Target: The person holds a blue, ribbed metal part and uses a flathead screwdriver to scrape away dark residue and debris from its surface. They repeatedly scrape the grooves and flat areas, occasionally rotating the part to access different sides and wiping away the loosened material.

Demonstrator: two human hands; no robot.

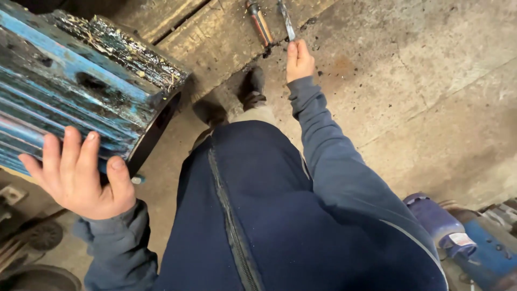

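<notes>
Head view, stained concrete floor (431,97), worn wooden planks (215,37), grimy workshop.

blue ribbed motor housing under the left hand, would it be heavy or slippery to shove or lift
Probably heavy: the blue ribbed motor housing looks like thick cast metal. Its top edge is caked in dark greasy grime, so a grip there might slip. The left hand lies flat against the ribs, which could give the fingers some purchase.
</notes>
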